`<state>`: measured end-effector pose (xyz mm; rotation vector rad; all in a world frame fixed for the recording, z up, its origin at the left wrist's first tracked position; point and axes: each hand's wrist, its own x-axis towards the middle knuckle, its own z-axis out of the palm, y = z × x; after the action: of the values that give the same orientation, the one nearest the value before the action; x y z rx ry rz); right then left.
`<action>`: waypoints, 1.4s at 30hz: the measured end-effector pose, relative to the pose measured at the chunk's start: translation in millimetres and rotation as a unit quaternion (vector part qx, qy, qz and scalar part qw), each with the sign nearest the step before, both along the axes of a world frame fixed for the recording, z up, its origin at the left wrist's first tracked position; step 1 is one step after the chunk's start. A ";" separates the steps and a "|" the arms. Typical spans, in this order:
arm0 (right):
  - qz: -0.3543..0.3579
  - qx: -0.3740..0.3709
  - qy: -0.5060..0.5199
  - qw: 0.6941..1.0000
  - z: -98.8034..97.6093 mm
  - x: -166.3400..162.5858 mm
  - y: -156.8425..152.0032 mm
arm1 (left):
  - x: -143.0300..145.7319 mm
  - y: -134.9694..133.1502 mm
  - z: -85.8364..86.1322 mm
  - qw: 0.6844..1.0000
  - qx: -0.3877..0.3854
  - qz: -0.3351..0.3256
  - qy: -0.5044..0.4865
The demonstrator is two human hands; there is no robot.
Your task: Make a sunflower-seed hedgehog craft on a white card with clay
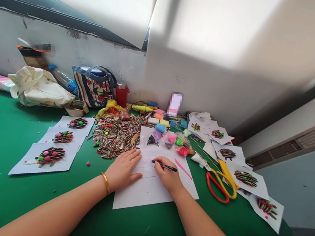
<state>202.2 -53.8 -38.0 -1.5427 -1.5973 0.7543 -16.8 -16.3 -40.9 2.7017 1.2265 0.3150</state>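
A black pen is held in my right hand, its tip on a white sheet of paper. Under the tip is a small line drawing; its details are too fine to make out. My left hand, with a gold bangle on the wrist, lies flat on the left side of the paper, fingers stretched out. Just beyond it spreads a pile of striped sunflower seeds mixed with small coloured balls. On the paper to the right of my right hand rests a pink strip.
Finished seed pictures lie at left, and more cards at right. Scissors with red and yellow handles sit right of the paper. Bags of coloured clay cover its far end. Cloth bags and a red bottle stand by the wall.
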 end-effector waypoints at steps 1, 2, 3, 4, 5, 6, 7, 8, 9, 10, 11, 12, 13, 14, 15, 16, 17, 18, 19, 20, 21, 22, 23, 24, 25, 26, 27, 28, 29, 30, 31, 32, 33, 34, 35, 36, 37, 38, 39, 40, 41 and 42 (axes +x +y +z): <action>0.000 -0.003 -0.003 1.000 -0.1 -0.3 0.2 | 0.0 0.0 0.1 1.000 0.001 -0.001 -0.001; -0.001 -0.004 -0.005 1.000 0.0 -0.4 0.3 | 0.0 -0.1 0.3 1.000 0.000 -0.001 -0.001; -0.001 -0.004 -0.007 1.000 0.1 -0.4 0.4 | 0.0 -0.2 0.6 1.000 0.000 -0.001 0.000; -0.001 -0.004 -0.008 1.000 0.3 -0.3 0.4 | 0.0 -0.2 0.8 1.000 -0.001 0.000 0.003; -0.001 -0.003 -0.008 1.000 0.4 -0.1 0.5 | 0.0 -0.2 0.9 1.000 -0.001 0.000 0.004; 0.000 -0.001 -0.005 1.000 0.4 0.2 0.5 | -0.1 -0.2 0.8 1.000 0.000 0.000 0.005; 0.000 0.000 -0.001 1.000 0.2 0.6 0.5 | -0.2 -0.2 0.7 1.000 0.000 0.000 0.004; 0.000 0.002 0.005 1.000 -0.2 0.9 0.6 | -0.4 -0.1 0.4 1.000 0.000 -0.001 0.002; -0.001 0.004 0.011 1.000 -0.8 1.3 0.7 | -0.5 0.0 0.0 1.000 0.000 -0.002 -0.001; -0.003 0.005 0.016 1.000 -1.5 1.5 0.9 | -0.7 0.1 -0.4 1.000 -0.001 -0.002 -0.005; -0.004 0.007 0.018 1.000 -2.1 1.6 1.2 | -0.9 0.2 -0.7 1.000 -0.002 -0.003 -0.010; -0.004 0.007 0.019 1.000 -2.8 1.6 1.6 | -1.0 0.2 -0.9 1.000 -0.004 -0.003 -0.015; -0.003 0.007 0.017 1.000 -3.3 1.5 2.0 | -1.1 0.2 -1.1 1.000 -0.005 -0.004 -0.018; -0.002 0.007 0.015 1.000 -3.8 1.3 2.4 | -1.2 0.1 -1.1 1.000 -0.006 -0.004 -0.020; -0.001 0.006 0.013 1.000 -4.1 1.0 2.8 | -1.2 0.1 -1.0 1.000 -0.006 -0.004 -0.020; -0.001 0.006 0.011 1.000 -4.4 0.7 3.2 | -1.2 0.0 -0.9 1.000 -0.007 -0.004 -0.020; -0.002 0.006 0.009 1.000 -4.6 0.4 3.5 | -1.2 -0.1 -0.7 1.000 -0.007 -0.004 -0.020; -0.002 0.006 0.008 1.000 -4.8 0.1 3.8 | -1.1 -0.1 -0.5 1.000 -0.008 -0.004 -0.021; -0.001 0.006 0.007 1.000 -4.9 -0.1 4.0 | -1.0 -0.2 -0.3 1.000 -0.008 -0.004 -0.023; 0.000 0.005 0.005 1.000 -5.1 -0.3 4.3 | -0.9 -0.2 -0.2 1.000 -0.008 -0.003 -0.025; 0.001 0.005 0.003 1.000 -5.3 -0.4 4.5 | -0.8 -0.2 -0.1 1.000 -0.008 -0.003 -0.026; 0.001 0.005 0.001 1.000 -5.4 -0.5 4.7 | -0.7 -0.2 -0.1 1.000 -0.007 -0.004 -0.025; 0.002 0.005 0.000 1.000 -5.5 -0.5 4.9 | -0.6 -0.2 -0.2 1.000 -0.006 -0.003 -0.023; 0.002 0.005 0.000 1.000 -5.5 -0.6 5.0 | -0.5 -0.1 -0.4 1.000 -0.005 -0.004 -0.019; 0.002 0.005 0.001 1.000 -5.4 -0.6 5.2 | -0.5 0.0 -0.6 1.000 -0.004 -0.003 -0.015; 0.002 0.006 0.003 1.000 -5.3 -0.7 5.4 | -0.4 0.1 -0.9 1.000 -0.004 -0.003 -0.013; 0.002 0.007 0.004 1.000 -5.2 -0.8 5.6 | -0.3 0.2 -1.1 1.000 -0.003 -0.003 -0.011; 0.003 0.008 0.003 1.000 -5.2 -1.0 5.8 | -0.3 0.2 -1.3 1.000 -0.003 -0.003 -0.010; 0.003 0.010 0.001 1.000 -5.2 -1.2 6.1 | -0.3 0.3 -1.5 1.000 -0.004 -0.003 -0.010; 0.004 0.011 -0.003 1.000 -5.3 -1.4 6.4 | -0.3 0.3 -1.6 1.000 -0.005 -0.003 -0.011; 0.003 0.012 -0.008 1.000 -5.6 -1.5 6.7 | -0.3 0.3 -1.6 1.000 -0.005 -0.003 -0.012; 0.001 0.014 -0.012 1.000 -6.0 -1.7 7.1 | -0.3 0.2 -1.6 1.000 -0.006 -0.002 -0.012; -0.001 0.014 -0.016 1.000 -6.4 -1.8 7.5 | -0.4 0.1 -1.6 1.000 -0.006 -0.002 -0.012; -0.003 0.015 -0.017 1.000 -6.8 -1.8 7.8 | -0.4 0.0 -1.6 1.000 -0.005 -0.002 -0.012; -0.005 0.014 -0.017 1.000 -7.1 -1.8 8.0 | -0.5 -0.1 -1.5 1.000 -0.004 -0.003 -0.013; -0.006 0.012 -0.016 1.000 -7.3 -1.7 8.1 | -0.5 -0.2 -1.3 1.000 -0.004 -0.003 -0.014; -0.006 0.009 -0.014 1.000 -7.2 -1.5 8.0 | -0.6 -0.2 -1.1 1.000 -0.003 -0.003 -0.015; -0.005 0.007 -0.011 1.000 -6.9 -1.2 7.7 | -0.6 -0.3 -0.8 1.000 -0.004 -0.004 -0.015; -0.003 0.005 -0.006 1.000 -6.4 -0.9 7.3 | -0.6 -0.4 -0.5 1.000 -0.005 -0.004 -0.015; -0.002 0.004 0.000 1.000 -5.7 -0.5 6.8 | -0.6 -0.5 -0.2 1.000 -0.007 -0.004 -0.015; -0.002 0.004 0.006 1.000 -4.8 -0.1 6.4 | -0.6 -0.5 0.0 1.000 -0.009 -0.003 -0.016; -0.004 0.003 0.010 1.000 -3.9 0.3 6.1 | -0.7 -0.5 0.2 1.000 -0.010 -0.003 -0.017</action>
<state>202.5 -47.7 -41.9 -1.5308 -1.5772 0.7580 -17.5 -16.8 -40.7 2.6702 1.2060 0.3446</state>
